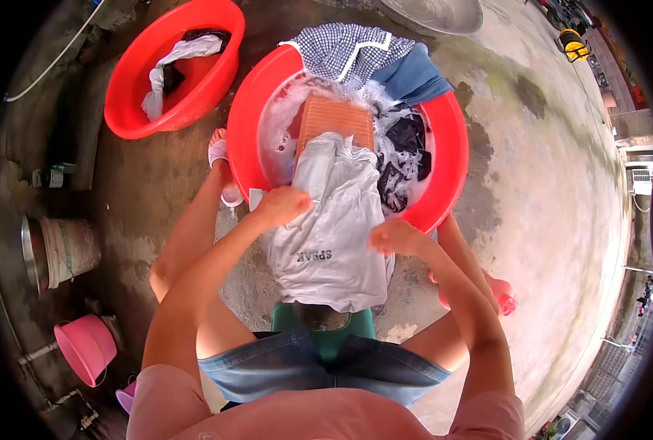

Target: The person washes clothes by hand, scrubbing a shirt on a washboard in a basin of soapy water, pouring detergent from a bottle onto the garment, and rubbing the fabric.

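Observation:
A wet white shirt [330,220] with dark lettering is spread over an orange-brown ribbed washboard [339,121]. Its lower end hangs toward my lap. My left hand [284,207] is closed on the shirt's left edge, and my right hand [398,237] is closed on the right edge. The washboard leans in a large red basin [451,154] of sudsy water. Dark clothes [405,136] lie in the suds to the right. A checked garment [348,50] and a blue cloth [413,75] drape over the far rim.
Another red basin [224,81] with a white and a black cloth stands at the far left. A metal basin [444,15] is beyond. Buckets, one whitish [70,251] and one pink [86,350], sit left. A green stool [326,339] is under me on the wet concrete floor [554,213].

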The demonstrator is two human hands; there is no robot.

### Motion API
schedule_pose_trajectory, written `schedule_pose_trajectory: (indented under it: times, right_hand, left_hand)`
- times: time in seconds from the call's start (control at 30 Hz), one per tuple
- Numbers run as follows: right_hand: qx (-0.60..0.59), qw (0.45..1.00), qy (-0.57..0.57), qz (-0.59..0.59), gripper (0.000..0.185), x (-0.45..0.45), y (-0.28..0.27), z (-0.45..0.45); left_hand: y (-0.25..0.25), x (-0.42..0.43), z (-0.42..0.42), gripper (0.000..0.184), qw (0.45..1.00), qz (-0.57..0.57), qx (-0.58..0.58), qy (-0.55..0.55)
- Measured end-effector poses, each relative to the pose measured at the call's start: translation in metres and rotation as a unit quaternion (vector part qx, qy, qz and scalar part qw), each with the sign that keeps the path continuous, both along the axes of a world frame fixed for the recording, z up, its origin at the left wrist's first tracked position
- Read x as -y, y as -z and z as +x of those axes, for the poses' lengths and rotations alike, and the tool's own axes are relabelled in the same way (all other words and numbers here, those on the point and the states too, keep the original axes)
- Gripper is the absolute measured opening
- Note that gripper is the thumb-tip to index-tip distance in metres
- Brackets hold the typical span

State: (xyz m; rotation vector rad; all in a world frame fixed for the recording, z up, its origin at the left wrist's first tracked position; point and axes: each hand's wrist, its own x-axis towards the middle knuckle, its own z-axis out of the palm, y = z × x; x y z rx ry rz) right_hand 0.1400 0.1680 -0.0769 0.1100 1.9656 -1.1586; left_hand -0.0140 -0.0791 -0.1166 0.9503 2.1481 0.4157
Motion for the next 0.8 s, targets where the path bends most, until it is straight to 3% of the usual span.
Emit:
schedule_pose_trajectory:
  times: [0.03,0.07,0.1,0.17,0.2,0.23,0.27,0.3,0.33,0.37,0.4,0.43,0.53,0.63,0.73,0.8]
  right_hand:
    - [-0.241,0.962,0.064,0.111,0.016,-0.009,0.04,-0.013]
    - [-0.296,0.907,0.108,0.279,0.017,-0.013,0.06,-0.034]
    - [-0.231,0.911,0.164,0.298,0.026,-0.014,0.056,-0.054]
    - [-0.108,0.922,0.118,0.351,0.037,-0.015,0.071,-0.075]
    - [-0.042,0.922,0.094,0.372,0.042,-0.013,0.081,-0.078]
    - [0.004,0.937,0.069,0.342,0.058,-0.012,0.089,-0.075]
    - [-0.034,0.945,0.042,0.322,0.058,-0.02,0.096,-0.069]
    - [-0.071,0.951,0.014,0.302,0.057,-0.032,0.099,-0.059]
    - [-0.109,0.953,-0.013,0.283,0.057,-0.039,0.104,-0.051]
    - [0.042,0.97,0.176,0.16,0.044,-0.035,0.051,-0.049]
    - [0.005,0.951,0.308,-0.01,0.036,-0.032,0.041,-0.03]
    - [-0.035,0.886,0.426,-0.178,0.029,-0.032,0.034,-0.01]
    - [-0.06,0.805,0.52,-0.279,0.034,-0.027,0.014,0.031]
    - [-0.086,0.82,0.536,-0.181,0.049,-0.019,-0.013,0.041]
    - [-0.229,0.911,0.338,-0.058,0.053,-0.017,-0.03,0.046]
    - [-0.24,0.937,0.255,0.019,0.053,-0.016,-0.038,0.051]
  left_hand:
    - [0.029,-0.012,-0.013,0.039,0.989,0.052,-0.063,-0.122]
    - [0.046,-0.026,-0.026,0.045,0.957,0.106,-0.125,-0.241]
    - [0.046,-0.039,-0.034,0.048,0.962,0.039,-0.139,-0.233]
    - [0.049,-0.059,-0.045,0.054,0.958,-0.099,-0.163,-0.214]
    - [0.052,-0.06,-0.049,0.056,0.975,-0.111,-0.115,-0.155]
    - [0.053,-0.06,-0.053,0.058,0.986,-0.122,-0.067,-0.096]
    - [0.054,-0.059,-0.055,0.06,0.991,-0.13,-0.018,-0.036]
    - [0.035,-0.053,-0.056,0.054,0.992,-0.097,0.073,-0.036]
    - [0.023,-0.042,-0.057,0.049,0.978,-0.047,0.171,-0.112]
    - [0.01,-0.028,-0.054,0.043,0.946,0.004,0.265,-0.187]
    - [-0.034,-0.018,-0.042,0.031,0.858,0.115,0.379,-0.327]
    - [-0.003,0.011,-0.048,0.027,0.786,0.201,0.46,-0.361]
    - [0.005,0.059,-0.035,0.036,0.734,0.25,0.418,-0.474]
    - [-0.036,0.069,-0.015,0.046,0.826,0.152,0.353,-0.411]
    - [-0.048,0.075,-0.009,0.056,0.851,0.048,0.389,-0.349]
    - [-0.044,0.077,-0.001,0.06,0.894,-0.019,0.315,-0.317]
